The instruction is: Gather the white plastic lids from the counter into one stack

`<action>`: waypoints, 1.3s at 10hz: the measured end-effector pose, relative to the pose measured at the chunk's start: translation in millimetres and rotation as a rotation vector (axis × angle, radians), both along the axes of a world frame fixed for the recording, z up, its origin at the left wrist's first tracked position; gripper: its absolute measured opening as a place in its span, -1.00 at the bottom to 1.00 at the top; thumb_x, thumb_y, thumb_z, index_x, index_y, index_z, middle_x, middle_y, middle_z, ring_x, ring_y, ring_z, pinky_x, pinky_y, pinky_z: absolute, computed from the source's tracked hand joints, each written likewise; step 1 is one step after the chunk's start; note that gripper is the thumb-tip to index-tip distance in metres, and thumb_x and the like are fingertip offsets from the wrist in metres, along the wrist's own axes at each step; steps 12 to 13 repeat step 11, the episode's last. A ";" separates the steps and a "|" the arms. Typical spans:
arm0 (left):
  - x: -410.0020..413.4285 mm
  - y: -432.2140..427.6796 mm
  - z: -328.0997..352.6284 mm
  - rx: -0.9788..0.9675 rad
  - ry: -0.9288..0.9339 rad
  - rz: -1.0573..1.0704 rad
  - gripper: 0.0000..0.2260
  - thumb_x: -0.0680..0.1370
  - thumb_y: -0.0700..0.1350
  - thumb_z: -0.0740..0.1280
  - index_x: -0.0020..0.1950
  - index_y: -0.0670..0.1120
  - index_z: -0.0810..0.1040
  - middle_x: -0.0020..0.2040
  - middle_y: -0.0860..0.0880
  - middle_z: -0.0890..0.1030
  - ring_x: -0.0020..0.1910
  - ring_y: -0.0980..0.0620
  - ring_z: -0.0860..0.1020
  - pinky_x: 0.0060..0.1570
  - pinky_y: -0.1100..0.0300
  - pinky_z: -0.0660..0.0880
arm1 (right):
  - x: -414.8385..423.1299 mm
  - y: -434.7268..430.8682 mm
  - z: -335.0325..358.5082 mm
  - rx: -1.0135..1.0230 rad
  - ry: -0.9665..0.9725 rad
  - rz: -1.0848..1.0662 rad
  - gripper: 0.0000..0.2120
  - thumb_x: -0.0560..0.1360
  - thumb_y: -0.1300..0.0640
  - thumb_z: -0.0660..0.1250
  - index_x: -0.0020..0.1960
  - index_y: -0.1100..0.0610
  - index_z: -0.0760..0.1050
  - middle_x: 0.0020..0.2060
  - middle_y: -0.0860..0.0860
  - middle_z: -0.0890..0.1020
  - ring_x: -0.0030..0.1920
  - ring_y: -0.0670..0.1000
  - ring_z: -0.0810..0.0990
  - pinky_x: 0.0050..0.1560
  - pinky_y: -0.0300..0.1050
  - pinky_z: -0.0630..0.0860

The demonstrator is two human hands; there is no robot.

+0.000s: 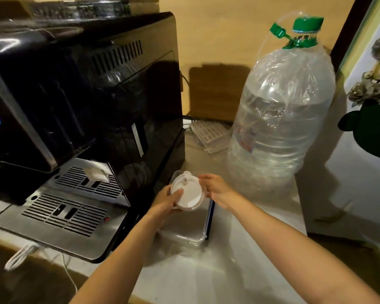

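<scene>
Two hands meet at lower centre of the frame: the left hand (166,201) cups the white plastic lids (188,194) from below with its thumb pressed on top, while the right hand (215,188) closes narrow against the far rim, likely to square the stack. They are held just above a clear lidded container (185,229) on the pale counter (239,270). Further up sit the black coffee machine (86,95) at left and the big water bottle (281,119) at right, its label too blurred to read.
</scene>
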State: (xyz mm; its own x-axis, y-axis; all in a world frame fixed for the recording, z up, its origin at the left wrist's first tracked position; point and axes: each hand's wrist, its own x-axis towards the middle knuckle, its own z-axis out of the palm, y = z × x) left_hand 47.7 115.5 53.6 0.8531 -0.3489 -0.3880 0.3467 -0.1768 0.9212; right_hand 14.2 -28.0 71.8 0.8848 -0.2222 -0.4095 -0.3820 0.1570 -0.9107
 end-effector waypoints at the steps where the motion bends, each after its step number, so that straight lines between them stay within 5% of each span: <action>1: 3.4 -3.5 -7.2 0.129 -0.010 -0.013 -0.67 0.56 -0.22 0.22 0.32 -0.24 0.37 0.11 -0.20 0.52 0.05 -0.13 0.50 -0.31 0.22 0.56 | 7.3 1.1 -13.1 -0.099 0.109 0.066 -0.77 0.55 0.34 0.12 -0.14 0.13 0.49 -0.23 0.01 0.55 -0.23 -0.08 0.51 -0.35 -0.36 0.46; 2: 9.6 -11.1 -16.4 0.315 -0.090 -0.034 -0.67 0.57 -0.19 0.21 0.32 -0.23 0.38 0.26 -0.25 0.50 0.21 -0.22 0.48 0.13 -0.08 0.52 | 17.1 4.8 -24.1 -0.330 0.199 0.158 -0.66 0.52 0.34 0.09 0.24 0.24 0.47 0.19 0.21 0.57 0.16 0.18 0.55 0.17 0.02 0.55; 3: 13.2 -14.8 -21.6 0.433 -0.126 -0.064 -0.67 0.57 -0.16 0.19 0.31 -0.25 0.38 0.27 -0.27 0.49 0.22 -0.23 0.47 0.19 -0.05 0.48 | 20.4 9.4 -19.0 -0.443 0.231 0.218 -0.65 0.52 0.37 0.05 0.26 0.29 0.42 0.15 0.23 0.54 0.17 0.20 0.52 0.00 -0.05 0.50; 5: 17.4 -16.4 -35.6 0.646 -0.154 -0.124 -0.63 0.57 -0.12 0.19 0.35 -0.23 0.35 0.30 -0.26 0.47 0.26 -0.22 0.45 0.21 0.00 0.41 | 27.0 19.2 -25.5 -0.686 0.302 0.374 -0.66 0.55 0.37 0.10 0.32 0.35 0.32 0.32 0.29 0.42 0.33 0.22 0.41 0.29 -0.05 0.38; 9: 16.5 -20.3 -45.1 0.884 -0.230 -0.199 -0.64 0.58 -0.10 0.19 0.31 -0.26 0.40 0.28 -0.27 0.50 0.26 -0.21 0.47 0.17 0.05 0.42 | 26.2 25.4 -20.8 -0.928 0.377 0.602 -0.68 0.56 0.34 0.11 0.30 0.37 0.35 0.32 0.28 0.43 0.33 0.19 0.42 0.30 -0.10 0.36; 13: 18.1 -23.0 -37.2 0.851 -0.261 -0.173 -0.66 0.60 -0.11 0.13 0.33 -0.23 0.39 0.30 -0.26 0.48 0.27 -0.22 0.45 0.18 0.03 0.41 | 23.7 18.3 -21.4 -0.785 0.350 0.495 -0.61 0.56 0.34 0.10 0.38 0.35 0.25 0.38 0.27 0.37 0.38 0.21 0.36 0.35 -0.04 0.32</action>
